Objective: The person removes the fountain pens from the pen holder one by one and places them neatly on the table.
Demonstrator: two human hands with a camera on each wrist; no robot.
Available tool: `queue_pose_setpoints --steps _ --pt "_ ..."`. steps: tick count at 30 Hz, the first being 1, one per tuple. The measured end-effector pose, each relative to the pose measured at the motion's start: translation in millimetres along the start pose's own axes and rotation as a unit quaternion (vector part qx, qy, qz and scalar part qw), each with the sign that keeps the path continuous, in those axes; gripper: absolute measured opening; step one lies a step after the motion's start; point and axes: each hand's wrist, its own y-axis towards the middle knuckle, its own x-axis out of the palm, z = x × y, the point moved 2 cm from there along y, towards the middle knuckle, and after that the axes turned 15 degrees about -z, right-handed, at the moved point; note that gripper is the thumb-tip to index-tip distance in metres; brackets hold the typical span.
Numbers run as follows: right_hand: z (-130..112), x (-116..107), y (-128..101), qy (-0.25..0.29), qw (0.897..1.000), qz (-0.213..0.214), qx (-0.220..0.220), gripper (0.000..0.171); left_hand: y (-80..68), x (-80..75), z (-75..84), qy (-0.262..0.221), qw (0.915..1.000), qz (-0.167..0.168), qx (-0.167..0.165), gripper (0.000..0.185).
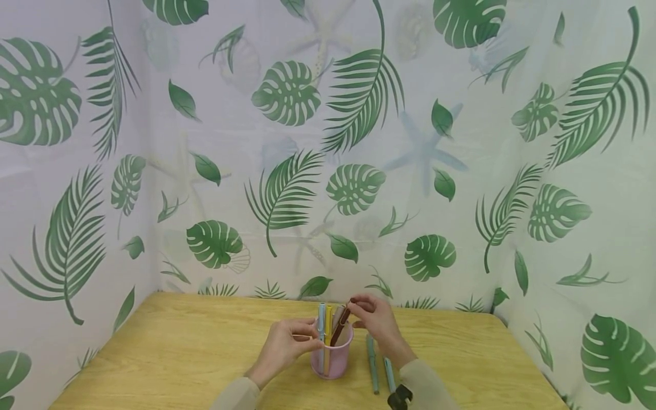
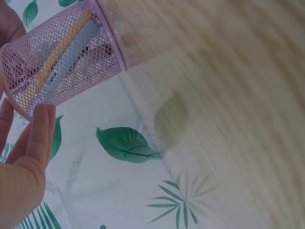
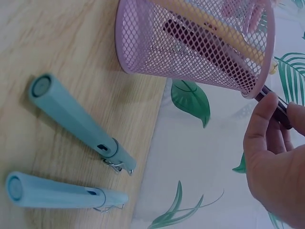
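The pink mesh cup (image 1: 332,353) is light and stands near the middle of the wooden desk (image 1: 179,347), so the likeliest trouble, as I judge it, is a tip-over: the dark red pen (image 1: 340,326) leans at an angle against the rim, and if it is pushed sideways instead of straight down, it could lever the cup over and spill the light blue pen (image 1: 320,324) and yellow pen (image 1: 328,326) already standing inside. The pen tip could also catch in the mesh wall, or slip from the fingertips and roll off among the two teal pens (image 3: 81,126) lying just beside the cup on the desk.

The right hand (image 1: 376,319) pinches the upper end of the dark red pen between thumb and fingertips, fingers curled closely; the pen's lower part is already inside the cup, seen through the mesh in the right wrist view. The left hand (image 1: 284,344) rests against the cup's left side near the rim. In the left wrist view its fingers (image 2: 38,133) lie fairly straight alongside the mesh, touching it and steadying rather than wrapping round it. Both hands are close together over the cup, well apart from the leaf-print curtain (image 1: 287,188) behind
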Motion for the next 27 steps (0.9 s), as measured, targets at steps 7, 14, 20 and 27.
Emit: queue_pose_setpoints --steps 7,14,20,27 --pt "-2.9 -2.6 -1.1 0.040 0.999 0.005 -0.027 0.024 -0.2 -0.2 -0.5 0.007 1.0000 -0.002 -0.002 0.015" --pt "-5.9 -4.4 -0.7 0.056 0.997 0.000 -0.046 0.021 -0.9 -0.6 0.6 0.011 0.9999 -0.001 0.000 0.016" --pt "-5.0 -5.0 0.2 0.052 0.997 -0.006 -0.048 0.017 -0.4 -0.7 -0.7 0.006 1.0000 -0.003 -0.001 0.013" --pt "-3.0 -6.1 -0.5 0.044 0.997 -0.007 -0.059 0.017 -0.3 -0.9 -0.9 0.011 0.9999 -0.004 -0.003 0.016"
